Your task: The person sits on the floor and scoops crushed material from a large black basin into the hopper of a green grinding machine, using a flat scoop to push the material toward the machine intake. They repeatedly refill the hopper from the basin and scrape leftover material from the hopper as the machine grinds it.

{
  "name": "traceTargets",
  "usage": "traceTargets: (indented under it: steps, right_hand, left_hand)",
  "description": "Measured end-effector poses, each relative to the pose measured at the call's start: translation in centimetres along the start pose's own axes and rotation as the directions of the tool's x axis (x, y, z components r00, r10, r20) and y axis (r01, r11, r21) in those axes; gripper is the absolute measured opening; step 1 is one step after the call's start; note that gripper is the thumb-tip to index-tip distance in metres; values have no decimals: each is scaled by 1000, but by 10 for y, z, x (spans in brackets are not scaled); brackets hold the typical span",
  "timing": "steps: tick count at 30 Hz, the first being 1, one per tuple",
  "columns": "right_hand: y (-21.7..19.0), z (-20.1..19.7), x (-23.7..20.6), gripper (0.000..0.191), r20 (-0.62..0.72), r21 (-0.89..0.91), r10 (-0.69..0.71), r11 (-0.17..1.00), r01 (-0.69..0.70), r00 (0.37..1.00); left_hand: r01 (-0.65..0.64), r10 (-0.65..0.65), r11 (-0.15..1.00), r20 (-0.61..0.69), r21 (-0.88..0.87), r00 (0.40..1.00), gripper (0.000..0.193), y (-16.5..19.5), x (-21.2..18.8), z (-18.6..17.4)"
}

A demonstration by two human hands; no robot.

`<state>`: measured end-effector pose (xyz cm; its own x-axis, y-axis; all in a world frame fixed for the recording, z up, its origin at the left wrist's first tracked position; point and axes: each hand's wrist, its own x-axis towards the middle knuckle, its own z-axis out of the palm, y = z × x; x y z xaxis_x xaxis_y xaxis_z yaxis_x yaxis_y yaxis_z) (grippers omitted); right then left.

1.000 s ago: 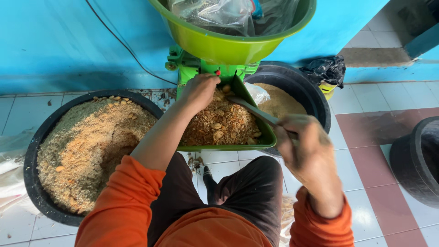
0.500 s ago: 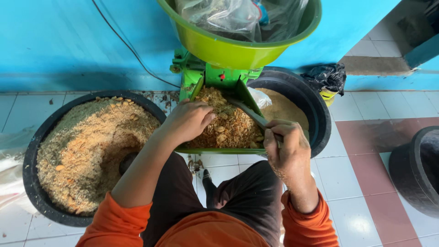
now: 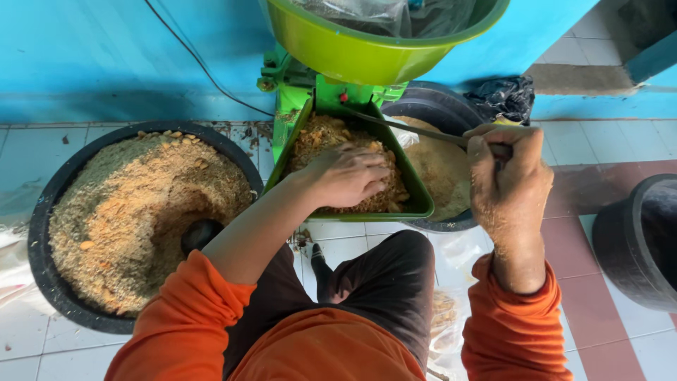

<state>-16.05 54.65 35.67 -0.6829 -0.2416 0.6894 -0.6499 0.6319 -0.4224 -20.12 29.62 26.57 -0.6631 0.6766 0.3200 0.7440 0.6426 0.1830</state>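
My left hand [image 3: 349,176] rests palm down on the brown crumbly mash in the green chute tray [image 3: 416,204] of a green grinding machine [image 3: 296,92], fingers pressed into the material. My right hand [image 3: 508,180] is closed around the end of a thin metal rod [image 3: 402,127] that slants up left toward the machine's throat. A lime-green basin [image 3: 352,56] sits on top of the machine with a clear plastic bag [image 3: 374,14] in it. Both arms wear orange sleeves.
A big black tub [image 3: 42,268] of coarse tan meal stands at left, with a dark scoop [image 3: 201,233] sunk in it. A black tub [image 3: 451,106] of finer brown powder sits behind the tray. Another black tub [image 3: 635,240] is at right. A blue wall runs behind; the floor is tiled.
My left hand slid down the tray from the machine's throat to the middle of the mash. My right hand rose and moved right with the rod. The camera view shifted closer.
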Motion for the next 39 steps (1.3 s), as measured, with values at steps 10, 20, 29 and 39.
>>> traceTargets:
  steps: [10,20,29,39]
  right_hand:
    - [-36,-15,-3,19,176,82,-41,996,27,983]
    - [-34,37,-22,26,96,42,-222,975,219,970]
    - [-43,45,-24,22,95,13,-201,980,201,975]
    - [-44,57,-27,20,77,10,-183,983,183,980]
  left_hand:
    - [172,-173,978,1,-120,985,37,1,-64,-12]
    - [524,-534,843,74,121,842,57,0,-74,-14]
    - [507,-502,861,-96,45,860,60,1,-77,-10]
    - [537,-536,837,-38,101,843,63,-1,-75,-7]
